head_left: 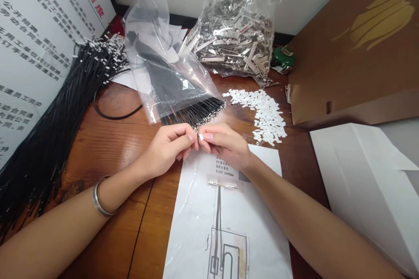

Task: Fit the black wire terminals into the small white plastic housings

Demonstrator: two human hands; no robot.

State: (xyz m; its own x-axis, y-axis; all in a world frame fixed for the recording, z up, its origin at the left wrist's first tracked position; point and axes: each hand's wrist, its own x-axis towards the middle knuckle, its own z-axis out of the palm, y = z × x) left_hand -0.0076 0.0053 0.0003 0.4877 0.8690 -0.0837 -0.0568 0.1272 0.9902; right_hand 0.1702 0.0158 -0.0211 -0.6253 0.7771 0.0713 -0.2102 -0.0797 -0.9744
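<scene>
My right hand [225, 141] pinches a small white plastic connector housing [201, 137] between thumb and finger. Its fingertips meet those of my left hand [173, 144], which is also closed in a pinch; what it grips is hidden by the fingers. Just behind both hands, a bundle of black wires [193, 112] with shiny metal ends sticks out of a clear plastic bag [176, 69]. To the right of the bundle lies a loose pile of white connector housings [268, 117]. Below my hands is a printed drawing sheet [196, 218].
At left, a large bundle of black wires with white ends [62, 109] leans against a printed board [29, 43]. A clear bag of metal strips [232, 39] stands at the back, beside a green object [283, 59]. A brown box [353, 52] and folded white paper [363, 174] occupy the right.
</scene>
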